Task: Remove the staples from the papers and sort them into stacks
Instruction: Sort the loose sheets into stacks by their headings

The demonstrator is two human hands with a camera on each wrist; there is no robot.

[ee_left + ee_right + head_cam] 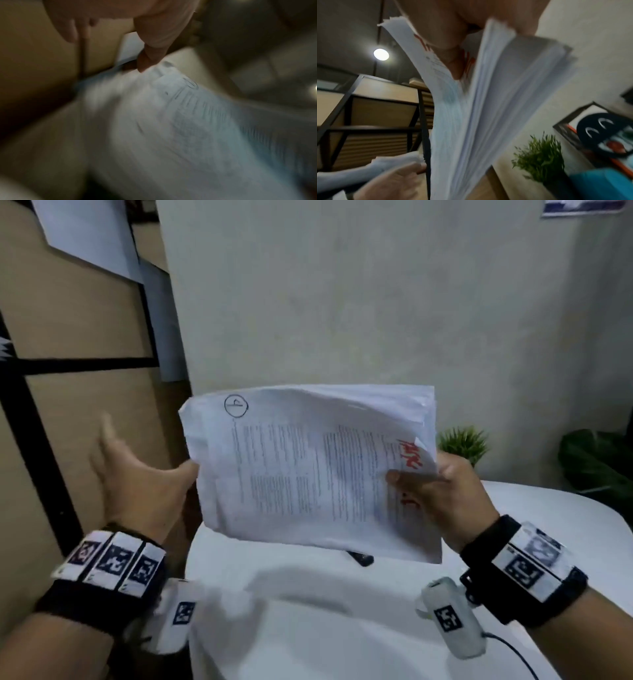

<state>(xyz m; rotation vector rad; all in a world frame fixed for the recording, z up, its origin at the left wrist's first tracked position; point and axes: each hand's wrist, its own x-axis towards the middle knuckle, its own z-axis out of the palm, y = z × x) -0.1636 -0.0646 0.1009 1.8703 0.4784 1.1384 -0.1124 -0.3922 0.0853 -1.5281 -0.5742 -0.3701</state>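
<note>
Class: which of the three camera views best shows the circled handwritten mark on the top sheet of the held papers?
The head view: the circled mark sits sharp in the upper left corner of the papers. The left wrist view shows it only as a motion-blurred ring. The right wrist view sees the papers nearly edge-on, so the mark is hidden.

Office-type room: white table (548, 518), plant (463, 442), framed pic (597, 128), wood-panel partition w/ black frame (68, 364).

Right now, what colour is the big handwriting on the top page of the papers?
Red, on the papers near the right hand; clearest in the head view.
</note>
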